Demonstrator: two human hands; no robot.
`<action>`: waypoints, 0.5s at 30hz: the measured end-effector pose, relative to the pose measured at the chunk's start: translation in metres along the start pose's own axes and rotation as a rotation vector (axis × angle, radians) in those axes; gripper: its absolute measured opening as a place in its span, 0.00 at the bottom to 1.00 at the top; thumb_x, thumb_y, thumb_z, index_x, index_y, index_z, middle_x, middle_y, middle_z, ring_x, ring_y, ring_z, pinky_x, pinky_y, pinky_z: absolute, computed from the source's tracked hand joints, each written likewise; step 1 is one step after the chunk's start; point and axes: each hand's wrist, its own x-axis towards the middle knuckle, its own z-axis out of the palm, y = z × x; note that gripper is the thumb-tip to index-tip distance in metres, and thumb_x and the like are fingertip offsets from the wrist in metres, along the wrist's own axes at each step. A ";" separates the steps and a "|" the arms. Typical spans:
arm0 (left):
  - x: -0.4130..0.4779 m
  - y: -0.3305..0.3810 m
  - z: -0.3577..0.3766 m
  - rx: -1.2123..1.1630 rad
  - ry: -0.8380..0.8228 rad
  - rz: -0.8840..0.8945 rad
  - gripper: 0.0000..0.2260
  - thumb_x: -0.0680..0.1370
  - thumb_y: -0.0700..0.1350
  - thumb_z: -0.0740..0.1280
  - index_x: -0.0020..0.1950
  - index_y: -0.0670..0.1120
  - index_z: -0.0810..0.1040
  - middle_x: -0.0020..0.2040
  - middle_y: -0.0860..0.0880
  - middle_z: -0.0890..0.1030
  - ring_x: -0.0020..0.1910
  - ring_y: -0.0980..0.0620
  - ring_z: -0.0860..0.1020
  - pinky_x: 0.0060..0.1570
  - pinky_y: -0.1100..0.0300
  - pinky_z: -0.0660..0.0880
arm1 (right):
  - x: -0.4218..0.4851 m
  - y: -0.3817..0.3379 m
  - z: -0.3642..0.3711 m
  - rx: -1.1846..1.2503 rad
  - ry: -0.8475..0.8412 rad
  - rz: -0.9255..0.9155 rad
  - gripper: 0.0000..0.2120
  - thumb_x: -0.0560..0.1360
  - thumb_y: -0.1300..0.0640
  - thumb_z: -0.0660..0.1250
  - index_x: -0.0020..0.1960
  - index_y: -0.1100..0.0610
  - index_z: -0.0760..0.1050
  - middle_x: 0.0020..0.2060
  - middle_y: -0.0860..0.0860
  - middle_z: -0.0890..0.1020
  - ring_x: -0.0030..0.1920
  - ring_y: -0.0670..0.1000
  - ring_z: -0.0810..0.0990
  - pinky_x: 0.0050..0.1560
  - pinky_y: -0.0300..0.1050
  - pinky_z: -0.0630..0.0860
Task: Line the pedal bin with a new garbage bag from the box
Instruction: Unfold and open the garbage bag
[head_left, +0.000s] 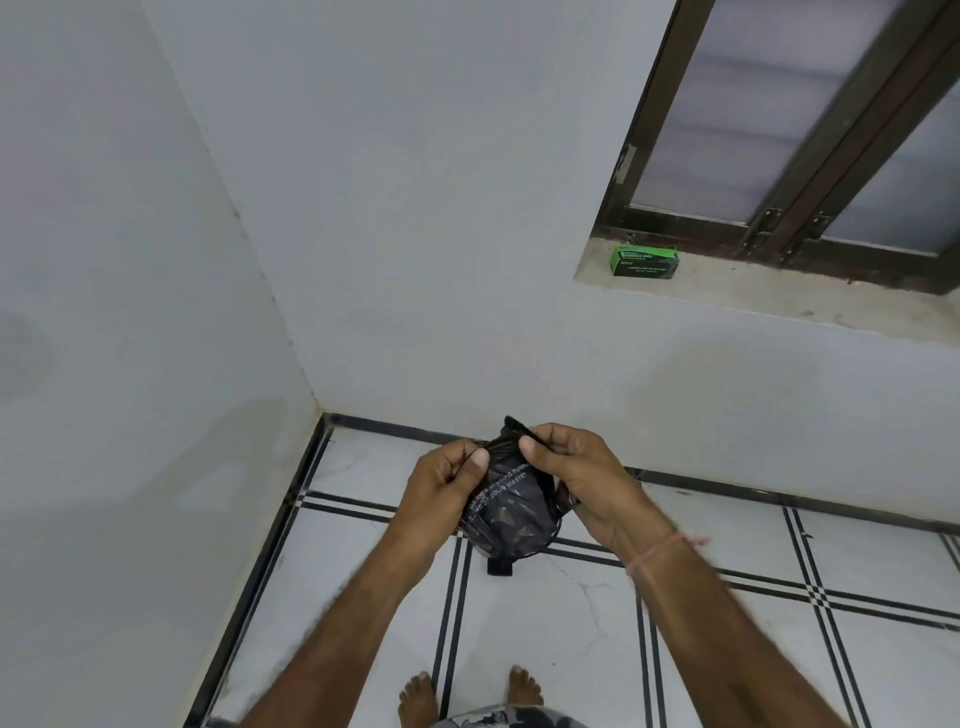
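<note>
Presently held above the floor: garbage bag, black, folded thin film. Judged light, limp, slippery and easily torn. Left hand and right hand pinch its top edge, which is the best hold. Box sits at the left end of the window sill.

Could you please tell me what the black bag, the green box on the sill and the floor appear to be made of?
Garbage bag: thin plastic film, slightly glossy; it crumples and shows sheen under white print. Box: likely printed cardboard, matte, with sharp folded edges. Floor: glossy white tiles, probably ceramic or stone; faint veins, black inlay lines.
</note>
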 end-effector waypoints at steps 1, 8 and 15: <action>-0.003 -0.001 -0.002 -0.018 -0.005 -0.017 0.11 0.85 0.47 0.64 0.51 0.40 0.81 0.40 0.42 0.84 0.39 0.51 0.82 0.38 0.59 0.77 | -0.001 0.005 0.000 0.025 0.019 0.007 0.09 0.78 0.63 0.73 0.55 0.67 0.82 0.44 0.57 0.87 0.42 0.51 0.86 0.39 0.39 0.81; -0.004 0.000 0.002 -0.100 0.034 -0.068 0.11 0.84 0.47 0.65 0.52 0.42 0.85 0.42 0.45 0.88 0.40 0.52 0.86 0.36 0.62 0.79 | -0.008 0.022 0.011 -0.019 0.080 -0.038 0.06 0.78 0.60 0.73 0.49 0.64 0.83 0.41 0.58 0.87 0.40 0.52 0.85 0.41 0.41 0.81; -0.006 0.000 0.008 -0.145 0.086 -0.163 0.12 0.85 0.46 0.64 0.59 0.40 0.82 0.44 0.45 0.87 0.37 0.53 0.85 0.31 0.64 0.78 | -0.014 0.035 0.001 0.075 0.149 -0.022 0.04 0.79 0.64 0.70 0.52 0.62 0.84 0.45 0.59 0.88 0.45 0.52 0.86 0.42 0.44 0.83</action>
